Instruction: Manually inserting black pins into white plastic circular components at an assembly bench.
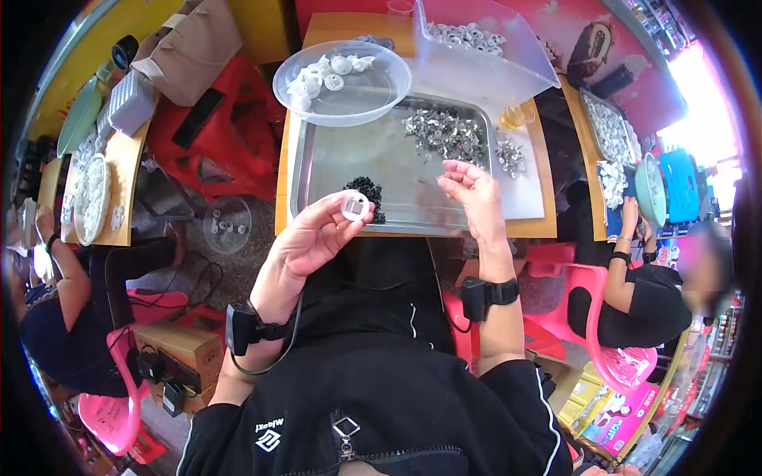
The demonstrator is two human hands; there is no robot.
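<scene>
Above tray [317, 170] edge: left hand [305, 242], white ring [355, 207].

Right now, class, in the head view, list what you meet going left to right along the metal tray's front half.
Left hand holding a small white plastic ring → pile of small black parts → right hand, all over the steel tray.

We see bright daylight flooding in from far right of our hands, blown out to glare there. Colours are vivid; the rim bends strongly and darkens, blurring edges.
</scene>
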